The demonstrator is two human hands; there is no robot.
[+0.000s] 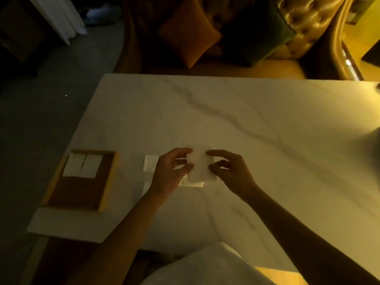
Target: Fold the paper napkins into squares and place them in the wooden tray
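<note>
A white paper napkin [200, 164], folded small, is held just above the marble table between both hands. My left hand [171, 172] pinches its left edge and my right hand [230, 171] pinches its right edge. Beneath and to the left lie more white napkins [151, 163], partly hidden by my left hand. The wooden tray [107, 182] sits at the table's left edge, with two folded napkins [83, 165] side by side in its far end.
The white marble table [267, 130] stretches far to the right and away from me. A sofa with an orange cushion [189, 33] and a dark green cushion [257, 31] stands behind it. A white cloth [205, 268] lies at the near edge.
</note>
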